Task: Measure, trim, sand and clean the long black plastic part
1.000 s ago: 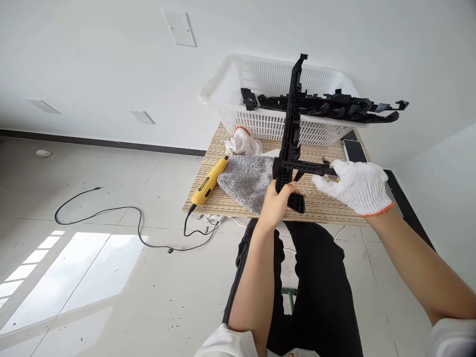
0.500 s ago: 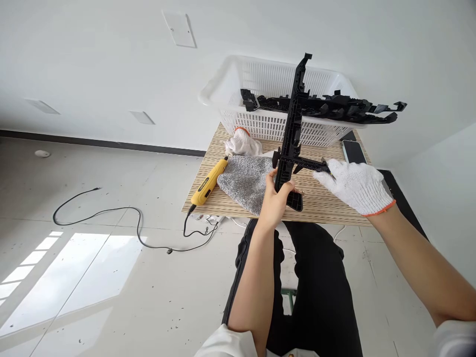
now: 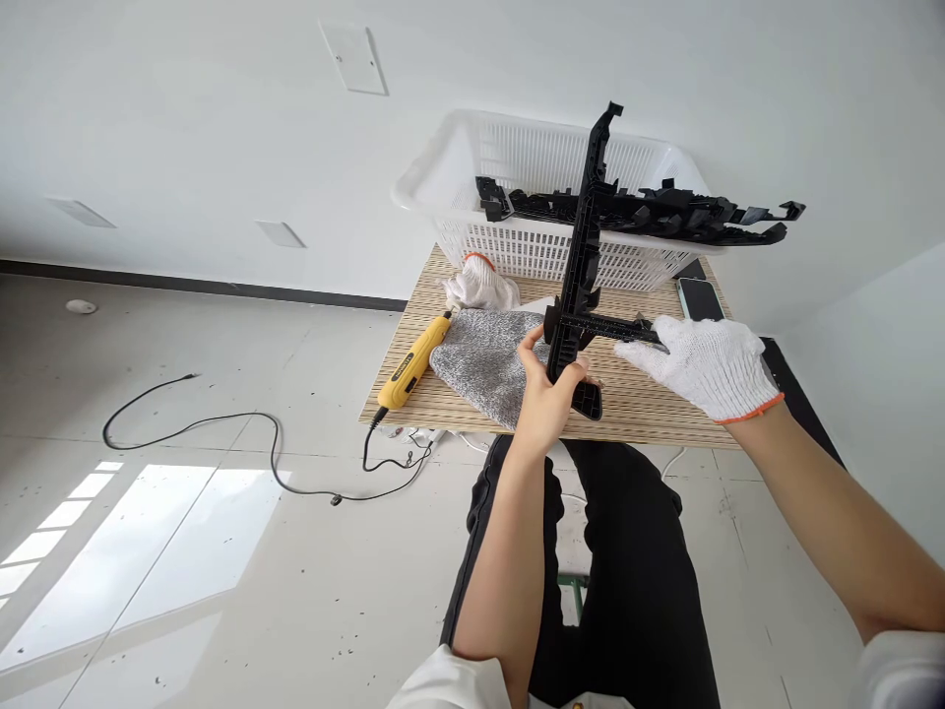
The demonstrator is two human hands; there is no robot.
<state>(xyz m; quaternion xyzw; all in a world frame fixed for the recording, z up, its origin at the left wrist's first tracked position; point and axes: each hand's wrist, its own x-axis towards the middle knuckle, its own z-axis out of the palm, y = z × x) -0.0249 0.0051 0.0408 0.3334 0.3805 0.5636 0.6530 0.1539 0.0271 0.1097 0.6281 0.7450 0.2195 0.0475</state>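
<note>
My bare left hand [image 3: 547, 392] grips the lower end of a long black plastic part [image 3: 582, 256], which stands up at a slant over the table. A white knit glove with an orange cuff covers my right hand [image 3: 701, 362], closed around a black caliper [image 3: 616, 327]. The caliper lies across the plastic part just above my left fingers, one jaw on each side of it. Whether both jaws touch the part is hard to make out. Under my left hand's side lies a grey speckled cloth [image 3: 479, 362].
Behind stands a white basket [image 3: 509, 246] with more black plastic parts [image 3: 686, 212] across its rim. A yellow corded power tool [image 3: 414, 362], a white glove [image 3: 481, 286] and a phone [image 3: 700, 300] rest on the wooden table [image 3: 657, 399]. A black cable [image 3: 275, 443] trails over the floor.
The caliper's movable jaw has come left, closer against the plastic part. My left index finger has shifted up toward the fixed jaw.
</note>
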